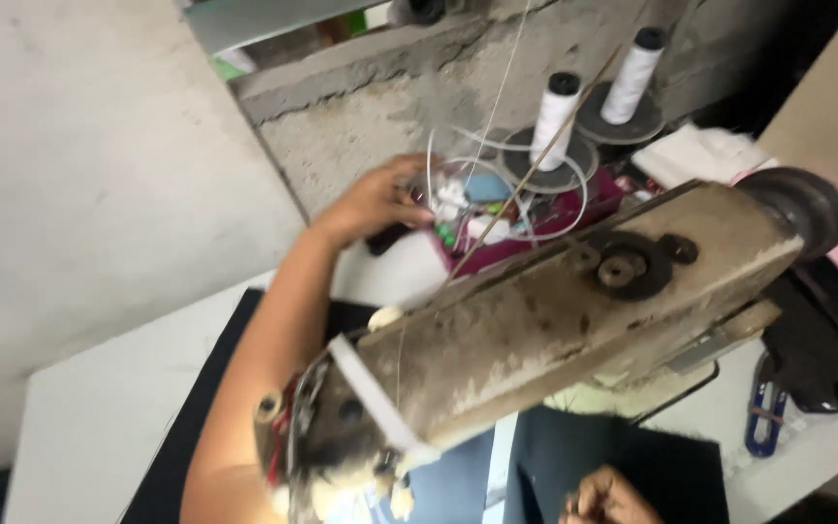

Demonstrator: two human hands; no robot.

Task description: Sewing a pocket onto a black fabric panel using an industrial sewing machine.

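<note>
The left hand [372, 202] is reaching over the top of the sewing machine [555, 320] into a dark red tray [535, 238] of small sewing bits that is sitting behind the machine, below the grey wall. The fingers [407, 199] are curling loosely around something small at the tray's near edge, beside a tangle of clear tubing [497, 170]; what exactly they are pinching is too blurred to tell. The bits in the tray look light, small and smooth, so they are likely to slip and would be best pinched between fingertip and thumb, while the tubing looks springy and could snag a finger.

Just behind the tray two white thread spools [557, 116] are standing upright on round dark bases, thin thread running up from them.

The right hand [605, 497] is showing at the bottom edge, fingers curled in, over black fabric [652, 466] lying on the white desk [99, 417]; whether it is gripping anything is not clear. Blue-handled scissors [763, 417] are lying on the desk to the right.
</note>
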